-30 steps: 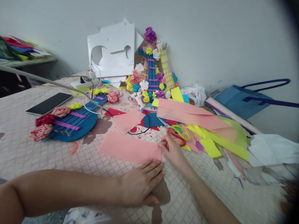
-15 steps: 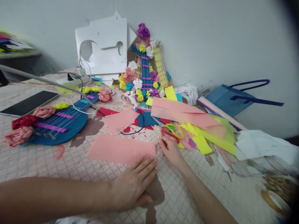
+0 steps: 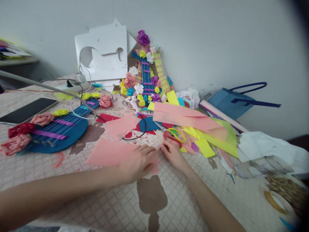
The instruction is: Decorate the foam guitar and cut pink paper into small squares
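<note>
A pink rectangular sheet of crepe paper (image 3: 108,153) lies flat on the table in front of me. My left hand (image 3: 138,161) is over its right part, blurred by motion, with the fingers bent down; whether they pinch the paper I cannot tell. Just off the sheet's right edge, my right hand (image 3: 172,153) rests with its fingers curled together; what they hold, if anything, is hidden. A thin stick (image 3: 158,135) runs toward those fingertips. Scissors (image 3: 175,133) with yellow and red handles lie right behind that hand. Another pink piece of paper (image 3: 123,125) sits beyond the sheet.
At left are a blue paper guitar (image 3: 72,129) with crepe flowers and a phone (image 3: 26,109). A glue gun (image 3: 132,104) and decorated guitars (image 3: 146,74) stand behind. Yellow and pink paper strips (image 3: 205,145) pile up at right, with a tape roll (image 3: 278,203) nearer me.
My left hand has gone from lying flat at the sheet's near right corner to a raised, bent-finger pose farther over the sheet. My right hand stays beside the right edge.
</note>
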The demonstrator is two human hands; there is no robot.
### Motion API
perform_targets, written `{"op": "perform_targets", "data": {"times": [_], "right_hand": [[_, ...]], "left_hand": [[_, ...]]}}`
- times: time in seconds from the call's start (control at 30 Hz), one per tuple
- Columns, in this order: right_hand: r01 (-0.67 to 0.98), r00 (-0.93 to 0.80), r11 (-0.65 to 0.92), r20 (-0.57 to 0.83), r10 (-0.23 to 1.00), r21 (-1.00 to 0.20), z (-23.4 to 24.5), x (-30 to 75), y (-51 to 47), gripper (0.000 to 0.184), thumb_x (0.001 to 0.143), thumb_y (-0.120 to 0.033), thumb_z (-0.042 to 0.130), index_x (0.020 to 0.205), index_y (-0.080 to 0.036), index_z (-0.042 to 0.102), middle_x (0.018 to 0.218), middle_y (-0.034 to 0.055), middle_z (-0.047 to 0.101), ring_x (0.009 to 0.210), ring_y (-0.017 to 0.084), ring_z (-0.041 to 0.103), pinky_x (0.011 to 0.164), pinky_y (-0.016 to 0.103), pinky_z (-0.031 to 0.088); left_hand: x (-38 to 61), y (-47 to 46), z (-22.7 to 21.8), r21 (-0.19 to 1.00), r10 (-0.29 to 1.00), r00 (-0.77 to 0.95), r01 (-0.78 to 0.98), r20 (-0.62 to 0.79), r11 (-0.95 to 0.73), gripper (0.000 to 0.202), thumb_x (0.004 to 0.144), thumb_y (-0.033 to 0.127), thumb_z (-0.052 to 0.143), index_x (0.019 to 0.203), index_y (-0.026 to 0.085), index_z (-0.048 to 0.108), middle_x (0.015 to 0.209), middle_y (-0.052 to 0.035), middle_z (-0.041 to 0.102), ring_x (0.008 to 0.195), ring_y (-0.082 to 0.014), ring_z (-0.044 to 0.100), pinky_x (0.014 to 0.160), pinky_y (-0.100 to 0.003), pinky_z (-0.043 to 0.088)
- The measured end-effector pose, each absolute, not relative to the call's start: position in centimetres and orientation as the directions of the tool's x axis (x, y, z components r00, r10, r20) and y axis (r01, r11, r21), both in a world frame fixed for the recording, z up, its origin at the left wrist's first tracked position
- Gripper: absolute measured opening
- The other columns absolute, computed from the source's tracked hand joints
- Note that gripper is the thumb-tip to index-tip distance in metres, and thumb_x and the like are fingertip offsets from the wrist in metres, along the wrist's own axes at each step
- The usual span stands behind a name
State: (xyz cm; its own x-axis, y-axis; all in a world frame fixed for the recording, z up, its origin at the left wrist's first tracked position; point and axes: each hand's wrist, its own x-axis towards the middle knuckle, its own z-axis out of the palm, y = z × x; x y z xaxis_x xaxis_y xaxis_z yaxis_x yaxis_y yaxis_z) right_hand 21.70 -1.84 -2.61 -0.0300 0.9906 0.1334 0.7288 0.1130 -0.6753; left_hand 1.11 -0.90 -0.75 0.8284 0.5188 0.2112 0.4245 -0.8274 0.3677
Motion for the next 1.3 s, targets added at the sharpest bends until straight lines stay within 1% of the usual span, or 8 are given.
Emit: {"op": "perform_targets", "data": {"times": [0.2,0.43,0.6,0.73,0.9,1.0,1.13,1.3], "right_hand": [[0.616,0.008,0.066,0.090,0.996,-0.785,-3.0,21.9,-1.9,0.029,0.087,-0.040,0.043,0.065,-0.021,0.045,0.047,-0.0055,0.043,0.036,0.010,0.038,0.038,0.023,0.029],[0.440,0.128,0.028,0.094,0.987,-0.898,-3.1,21.8,-1.9,0.038,0.087,-0.055,0.037,0.084,-0.020,0.050,0.066,-0.0019,0.050,0.042,0.010,0.042,0.038,0.022,0.032],[0.383,0.070,0.065,0.099,0.993,-0.921,-2.5,20.9,-2.5,0.039,0.086,-0.057,0.039,0.081,-0.020,0.050,0.069,-0.0009,0.050,0.057,0.012,0.046,0.048,0.023,0.035],[0.380,-0.091,0.092,0.062,0.994,-0.920,-2.3,20.0,-3.1,0.028,0.082,-0.045,0.054,0.074,-0.019,0.048,0.065,-0.0036,0.045,0.057,0.011,0.042,0.052,0.023,0.033],[0.420,-0.079,0.107,0.081,0.994,-0.901,-2.4,19.8,-3.4,0.024,0.082,-0.036,0.054,0.067,-0.019,0.045,0.059,-0.0057,0.036,0.054,0.010,0.035,0.049,0.023,0.027],[0.420,-0.065,0.117,0.099,0.993,-0.900,-2.2,20.0,-3.4,0.025,0.082,-0.037,0.055,0.067,-0.020,0.045,0.057,-0.0063,0.036,0.051,0.010,0.035,0.048,0.023,0.027],[0.414,-0.030,0.127,0.126,0.992,-0.901,-1.7,20.1,-3.3,0.028,0.083,-0.040,0.054,0.067,-0.020,0.045,0.054,-0.0065,0.037,0.049,0.010,0.037,0.048,0.023,0.028],[0.445,-0.097,0.184,0.157,0.983,-0.876,-1.0,20.5,-3.4,0.028,0.083,-0.040,0.054,0.066,-0.020,0.046,0.054,-0.0062,0.039,0.049,0.009,0.039,0.047,0.022,0.030]], "left_hand": [[4.5,3.8,-0.8,0.457,0.632,0.770,0.533,0.088,-0.712,0.023,0.078,0.025,0.054,0.096,0.015,0.062,0.096,-0.0093,0.062,0.093,-0.0222,0.057,0.080,-0.032,0.045],[5.3,4.5,-1.4,0.688,0.658,0.751,0.450,0.053,-0.569,0.008,0.061,0.015,0.062,0.068,0.015,0.060,0.077,-0.0029,0.061,0.074,-0.0157,0.056,0.064,-0.024,0.042],[4.4,5.7,-0.7,0.797,0.658,0.751,0.365,0.054,-0.481,0.012,0.071,0.026,0.061,0.072,0.015,0.057,0.065,0.0006,0.060,0.058,-0.0100,0.054,0.052,-0.020,0.040],[3.9,6.6,-0.1,0.924,0.694,0.710,0.178,0.117,-0.338,0.019,0.069,0.029,0.064,0.075,0.014,0.055,0.066,-0.0005,0.061,0.059,-0.0099,0.055,0.055,-0.021,0.041],[3.7,6.8,0.6,0.937,0.646,0.755,0.134,0.114,-0.322,0.022,0.071,0.033,0.063,0.077,0.012,0.059,0.064,0.0007,0.057,0.057,-0.0081,0.049,0.052,-0.020,0.037],[3.7,6.8,1.0,0.926,0.666,0.734,0.148,0.133,-0.348,0.025,0.074,0.037,0.060,0.069,0.012,0.058,0.060,0.0017,0.053,0.054,-0.0073,0.044,0.050,-0.019,0.033],[3.0,6.8,1.9,0.909,0.691,0.712,0.200,0.122,-0.366,0.031,0.079,0.043,0.053,0.073,0.013,0.058,0.059,0.0029,0.049,0.053,-0.0074,0.040,0.047,-0.020,0.029],[0.7,6.9,2.2,0.847,0.645,0.762,0.306,0.056,-0.435,0.031,0.070,0.041,0.063,0.062,0.015,0.048,0.053,0.0067,0.034,0.050,-0.0066,0.032,0.046,-0.020,0.024]]}}
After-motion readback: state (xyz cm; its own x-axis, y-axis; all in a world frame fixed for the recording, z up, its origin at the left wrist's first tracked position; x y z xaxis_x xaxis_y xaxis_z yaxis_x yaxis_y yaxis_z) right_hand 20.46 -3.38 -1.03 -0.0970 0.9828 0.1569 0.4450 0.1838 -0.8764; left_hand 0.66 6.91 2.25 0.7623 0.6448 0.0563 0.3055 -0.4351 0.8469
